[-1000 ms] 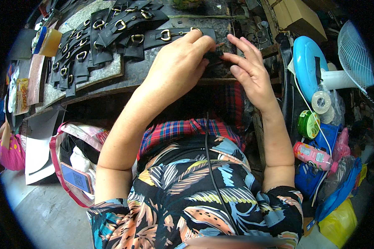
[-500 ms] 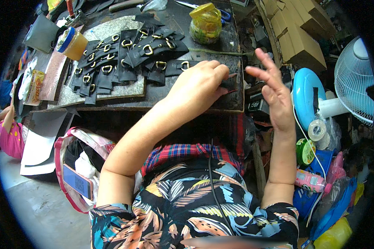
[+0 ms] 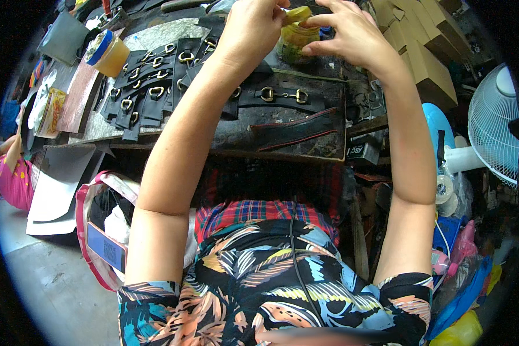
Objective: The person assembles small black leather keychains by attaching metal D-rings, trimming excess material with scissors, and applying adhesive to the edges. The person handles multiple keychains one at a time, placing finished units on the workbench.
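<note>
Jar (image 3: 294, 45), squat and yellowish, stands on the far side of the worktop (image 3: 230, 137), between the person's two hands, its long axis near upright as far as I can judge through the fingers. Its yellow lid (image 3: 298, 14) sits aslant at the mouth, just right of the left grip (image 3: 251, 32), whose fingers are curled and partly cut off at the upper edge, so I can't tell whether they pinch it. From the right grip (image 3: 356, 36) the jar lies directly to the left: thumb and forefinger are spread wide and cross the jar's right side in my view, but whether they press on it I can't say. Of the two, the right grip looks nearer the jar's body, while the left one is nearer the lid. Closer to the person than either grip lie a black strap with metal rings (image 3: 282, 97) and, nearer again, two dark strips edged in red (image 3: 297, 120). Left of the left grip, a spread of black buckled straps (image 3: 147, 75) lies well apart from the jar.
</note>
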Demonstrator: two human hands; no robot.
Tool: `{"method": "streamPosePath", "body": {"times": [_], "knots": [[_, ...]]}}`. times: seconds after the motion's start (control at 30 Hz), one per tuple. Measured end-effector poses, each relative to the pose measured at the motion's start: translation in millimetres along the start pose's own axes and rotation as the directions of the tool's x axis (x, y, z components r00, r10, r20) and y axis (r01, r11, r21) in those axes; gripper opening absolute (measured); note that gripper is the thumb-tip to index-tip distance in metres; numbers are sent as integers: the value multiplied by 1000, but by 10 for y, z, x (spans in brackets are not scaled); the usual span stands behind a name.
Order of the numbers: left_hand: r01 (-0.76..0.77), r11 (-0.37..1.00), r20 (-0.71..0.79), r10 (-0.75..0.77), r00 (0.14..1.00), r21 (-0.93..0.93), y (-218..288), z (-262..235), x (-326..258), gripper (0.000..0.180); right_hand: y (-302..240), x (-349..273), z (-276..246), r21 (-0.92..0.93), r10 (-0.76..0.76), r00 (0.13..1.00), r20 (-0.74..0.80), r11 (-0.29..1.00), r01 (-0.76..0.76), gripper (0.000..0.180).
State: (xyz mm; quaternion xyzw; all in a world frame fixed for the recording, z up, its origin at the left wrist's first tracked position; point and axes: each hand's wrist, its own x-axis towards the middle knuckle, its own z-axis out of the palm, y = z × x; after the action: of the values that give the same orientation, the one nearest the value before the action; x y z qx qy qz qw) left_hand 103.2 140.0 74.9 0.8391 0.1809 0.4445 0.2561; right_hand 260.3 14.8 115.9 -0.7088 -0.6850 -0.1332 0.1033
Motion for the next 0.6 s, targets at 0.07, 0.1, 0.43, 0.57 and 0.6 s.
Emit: {"method": "streamPosePath", "body": {"times": [0.07,0.1,0.43,0.57,0.6], "knots": [[35,999,15,-36,999,8,0,-12,16,16,-71,153,-28,11,77,976,203,997,-81,59],[24,1000,7,-24,1000,7,11,-22,14,16,-98,204,-58,8,114,946,303,992,-123,63],[-133,959,269,63,961,251,530,-781,-936,16,-258,-141,-296,-17,30,992,-123,999,-33,43],[-79,949,447,-70,892,306,641,-831,-1395,17,-358,-340,-432,257,30,996,-85,966,-7,35],[-58,956,461,-84,884,286,631,-812,-1446,28,-433,-491,-457,258,4,991,-131,966,30,38]]}}
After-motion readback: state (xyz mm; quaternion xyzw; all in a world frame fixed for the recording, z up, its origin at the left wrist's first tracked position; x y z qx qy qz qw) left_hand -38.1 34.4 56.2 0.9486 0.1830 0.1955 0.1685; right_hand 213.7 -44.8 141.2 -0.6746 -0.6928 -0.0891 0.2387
